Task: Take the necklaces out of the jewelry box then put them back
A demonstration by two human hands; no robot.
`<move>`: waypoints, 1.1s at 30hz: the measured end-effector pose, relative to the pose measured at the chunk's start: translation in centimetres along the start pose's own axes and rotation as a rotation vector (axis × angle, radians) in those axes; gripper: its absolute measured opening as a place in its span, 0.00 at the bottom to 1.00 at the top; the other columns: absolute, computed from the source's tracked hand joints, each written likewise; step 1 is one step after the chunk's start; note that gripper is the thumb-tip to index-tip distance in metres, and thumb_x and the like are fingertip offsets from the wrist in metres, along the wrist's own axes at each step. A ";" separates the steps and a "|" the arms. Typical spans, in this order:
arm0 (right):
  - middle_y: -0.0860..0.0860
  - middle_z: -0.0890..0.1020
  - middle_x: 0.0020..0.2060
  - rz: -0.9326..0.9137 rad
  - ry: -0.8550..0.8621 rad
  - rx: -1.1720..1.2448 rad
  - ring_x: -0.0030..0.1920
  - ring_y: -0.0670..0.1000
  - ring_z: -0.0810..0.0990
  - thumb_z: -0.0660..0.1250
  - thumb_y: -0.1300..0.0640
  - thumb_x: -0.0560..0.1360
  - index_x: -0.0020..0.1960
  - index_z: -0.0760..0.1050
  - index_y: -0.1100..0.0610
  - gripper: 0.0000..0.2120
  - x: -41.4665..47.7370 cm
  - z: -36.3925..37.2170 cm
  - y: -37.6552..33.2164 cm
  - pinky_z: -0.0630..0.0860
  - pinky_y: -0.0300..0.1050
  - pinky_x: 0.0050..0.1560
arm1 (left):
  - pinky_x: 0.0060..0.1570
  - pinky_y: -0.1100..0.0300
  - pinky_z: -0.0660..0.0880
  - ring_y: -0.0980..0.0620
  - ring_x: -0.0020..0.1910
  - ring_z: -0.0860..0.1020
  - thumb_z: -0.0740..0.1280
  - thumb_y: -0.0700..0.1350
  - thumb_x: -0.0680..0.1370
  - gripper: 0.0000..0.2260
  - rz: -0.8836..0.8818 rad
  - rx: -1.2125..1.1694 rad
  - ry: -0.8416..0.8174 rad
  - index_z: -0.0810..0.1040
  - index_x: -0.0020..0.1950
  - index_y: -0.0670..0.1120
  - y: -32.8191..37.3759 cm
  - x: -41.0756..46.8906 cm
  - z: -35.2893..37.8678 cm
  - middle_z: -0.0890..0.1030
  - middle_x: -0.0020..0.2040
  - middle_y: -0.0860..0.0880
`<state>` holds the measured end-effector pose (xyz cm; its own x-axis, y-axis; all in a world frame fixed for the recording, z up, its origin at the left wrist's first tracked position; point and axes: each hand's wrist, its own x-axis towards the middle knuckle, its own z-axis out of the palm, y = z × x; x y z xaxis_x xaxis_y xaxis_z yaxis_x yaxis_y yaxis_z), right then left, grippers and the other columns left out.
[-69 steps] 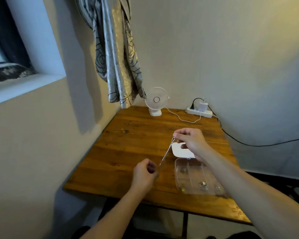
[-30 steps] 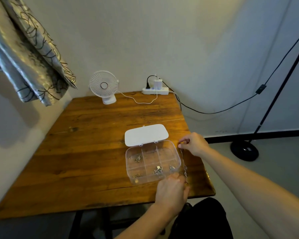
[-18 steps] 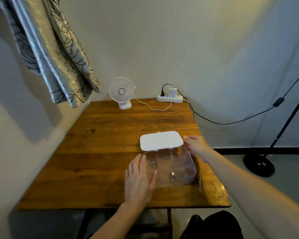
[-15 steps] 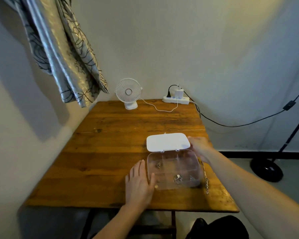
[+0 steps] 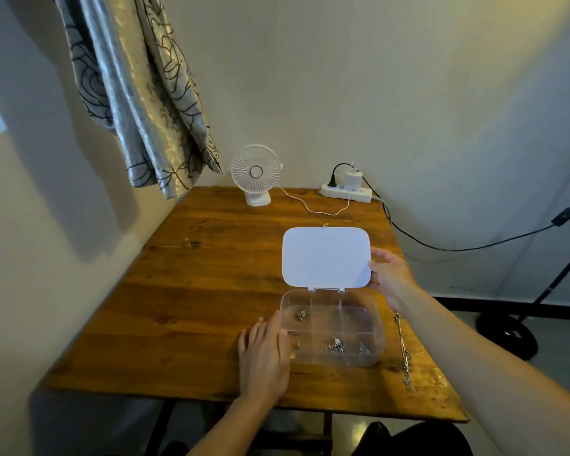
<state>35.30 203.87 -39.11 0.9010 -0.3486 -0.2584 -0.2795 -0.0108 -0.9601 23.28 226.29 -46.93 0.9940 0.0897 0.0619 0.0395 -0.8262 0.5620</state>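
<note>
So the clear plastic jewelry box with divided compartments (image 5: pixel 332 327) is parked on the worn wooden table (image 5: pixel 211 291), toward its near right part. Its white rounded lid (image 5: pixel 325 257) is tipped up on the far-side hinges and gripped at the right edge by the right hand (image 5: pixel 390 278), thumb on the front face, fingers wrapped behind. The left hand (image 5: pixel 264 357) is laid flat with fingers spread, palm down on the table, pressed up against the box's left wall; nothing is held in it.

A few small silvery jewelry bits (image 5: pixel 335 346) can be seen in the box's near compartments, and one more in the far-left compartment; what exactly they are can't be made out.

A silver chain necklace (image 5: pixel 402 348) is stretched out straight on the table just right of the box, not touching it and not held.

Beyond the box, at the table's far edge, a small white desk fan (image 5: pixel 256 172) and a white power strip (image 5: pixel 346 192) are set against the wall. A grey patterned curtain (image 5: pixel 139 93) is hung up to the box's far left.
</note>
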 end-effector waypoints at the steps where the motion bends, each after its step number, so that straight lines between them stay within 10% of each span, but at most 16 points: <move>1: 0.53 0.79 0.56 -0.029 -0.003 0.002 0.56 0.56 0.79 0.61 0.65 0.80 0.59 0.73 0.53 0.12 -0.7 -0.3 -0.2 0.79 0.46 0.39 | 0.74 0.52 0.46 0.54 0.74 0.58 0.39 0.59 0.79 0.26 0.009 -0.012 -0.003 0.59 0.75 0.55 -0.1 0.0 0.0 0.66 0.73 0.54; 11: 0.46 0.81 0.49 -0.308 -0.058 -0.186 0.56 0.51 0.78 0.60 0.64 0.80 0.51 0.80 0.53 0.11 -7.6 -3.6 3.1 0.77 0.46 0.54 | 0.64 0.52 0.66 0.48 0.64 0.72 0.46 0.65 0.78 0.28 -0.304 -0.967 -0.101 0.74 0.63 0.50 3.6 0.4 -4.1 0.78 0.59 0.51; 20: 0.51 0.67 0.73 -0.367 -0.106 -0.384 0.73 0.50 0.63 0.55 0.59 0.83 0.66 0.73 0.55 0.15 -11.3 -3.5 7.4 0.60 0.39 0.67 | 0.46 0.63 0.72 0.46 0.65 0.69 0.51 0.60 0.80 0.26 -0.240 -0.645 -0.165 0.59 0.75 0.49 4.1 0.1 -3.5 0.66 0.71 0.47; 24: 0.48 0.56 0.78 -0.387 -0.110 -0.476 0.76 0.48 0.54 0.57 0.46 0.80 0.74 0.63 0.52 0.24 -11.8 -1.8 9.1 0.55 0.47 0.73 | 0.69 0.48 0.65 0.45 0.74 0.59 0.50 0.64 0.77 0.32 -0.107 -0.307 -0.181 0.50 0.77 0.52 2.8 -0.4 -2.4 0.56 0.77 0.48; 33: 0.46 0.52 0.78 -0.490 -0.020 -0.668 0.77 0.49 0.52 0.52 0.35 0.77 0.75 0.60 0.47 0.30 -11.4 -1.1 11.0 0.53 0.44 0.71 | 0.70 0.50 0.63 0.48 0.72 0.63 0.48 0.66 0.75 0.33 -0.016 -0.098 -0.042 0.50 0.77 0.53 0.9 -0.6 -0.9 0.60 0.76 0.51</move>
<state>21.62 206.64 -46.58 0.9760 -0.1423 0.1651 0.0143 -0.7140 -0.7000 22.64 225.98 -45.72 0.9969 0.0771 0.0188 0.0472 -0.7664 0.6406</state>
